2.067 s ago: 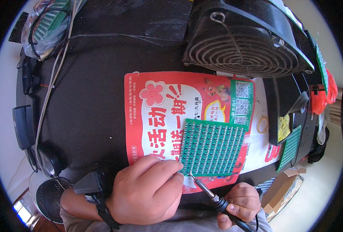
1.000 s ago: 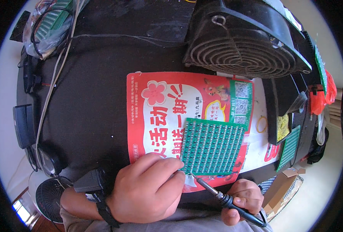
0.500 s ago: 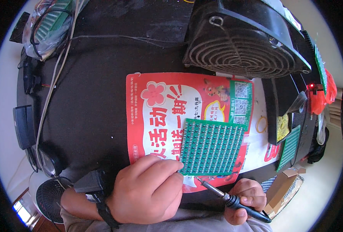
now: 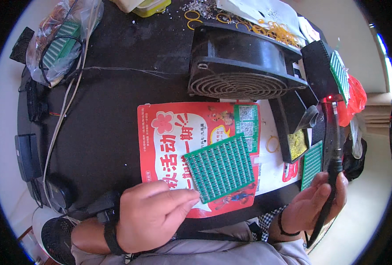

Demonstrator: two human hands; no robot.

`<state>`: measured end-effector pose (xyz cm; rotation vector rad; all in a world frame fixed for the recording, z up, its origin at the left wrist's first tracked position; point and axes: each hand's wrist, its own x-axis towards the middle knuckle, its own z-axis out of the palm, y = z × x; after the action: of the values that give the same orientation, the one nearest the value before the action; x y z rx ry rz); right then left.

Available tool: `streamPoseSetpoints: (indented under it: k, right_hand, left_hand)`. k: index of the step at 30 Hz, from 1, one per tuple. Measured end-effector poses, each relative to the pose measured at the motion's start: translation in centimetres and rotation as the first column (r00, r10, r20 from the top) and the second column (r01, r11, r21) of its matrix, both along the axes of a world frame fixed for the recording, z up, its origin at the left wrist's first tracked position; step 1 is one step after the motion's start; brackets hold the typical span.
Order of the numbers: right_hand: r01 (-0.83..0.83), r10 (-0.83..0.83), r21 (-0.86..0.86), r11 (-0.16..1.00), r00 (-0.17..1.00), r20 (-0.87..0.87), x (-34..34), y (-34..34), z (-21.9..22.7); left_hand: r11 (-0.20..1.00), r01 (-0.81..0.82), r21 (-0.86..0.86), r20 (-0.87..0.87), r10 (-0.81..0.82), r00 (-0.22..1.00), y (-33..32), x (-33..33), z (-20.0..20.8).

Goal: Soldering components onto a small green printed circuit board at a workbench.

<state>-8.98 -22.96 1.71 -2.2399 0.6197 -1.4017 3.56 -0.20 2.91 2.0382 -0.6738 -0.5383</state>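
Observation:
A green circuit board [image 4: 222,168], covered in rows of small dark parts, is tilted over the red printed sheet [image 4: 154,145]. My left hand [image 4: 156,212] pinches the board's lower left corner between thumb and fingers. Over at the right edge of the table, my right hand [image 4: 319,201] grips a soldering iron [image 4: 334,176] by its dark handle. The iron's metal shaft points away from me, towards the black holder with a small red light. Its tip is hard to make out there.
A black fan [image 4: 244,66] stands behind the sheet. Right of it are a black stand with a yellow sponge [image 4: 298,145] and another green board [image 4: 312,163]. Yellow rubber bands [image 4: 282,33] lie at the back. At far left, a plastic bag [image 4: 57,48] holds boards, beside loose cables [image 4: 63,92].
My right hand has carried the soldering iron away from the board's lower edge, out to the right, and turned it upright. The board has tilted in my left hand. The view has shifted.

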Motion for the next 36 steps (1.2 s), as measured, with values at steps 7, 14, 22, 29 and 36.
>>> streamPoseSetpoints:
  k: [7, 14, 22, 29, 36]
  right_hand:
    - [-0.096, 0.046, -0.154, 0.983, 0.953, -0.301, 2.1, -1.6, -0.4]
    - [-0.189, 0.194, 0.333, 0.924, 0.981, 0.018, 1.5, -0.9, 1.1]
    - [-0.419, 0.232, 0.898, 0.134, 0.894, 0.383, 0.8, 6.4, 13.9]
    - [-0.4, 0.444, 0.913, 0.085, 0.835, 0.325, -2.6, 8.5, 15.6]
    - [-0.403, 0.494, 0.896, 0.185, 0.827, 0.269, -6.5, 10.0, 16.8]
  left_hand:
    - [0.973, -0.197, -0.12, -0.353, 0.144, 0.925, 0.8, 0.1, -0.1]
    - [0.899, -0.375, -0.226, -0.588, 0.181, 0.788, 0.4, 0.4, -1.5]
    - [0.854, -0.43, -0.294, -0.554, 0.214, 0.805, 0.7, 0.2, -2.2]
    - [0.869, -0.388, -0.308, -0.485, 0.207, 0.849, 0.4, -0.5, -3.2]
    - [0.87, -0.332, -0.365, -0.404, 0.174, 0.898, -0.3, -0.5, -3.7]
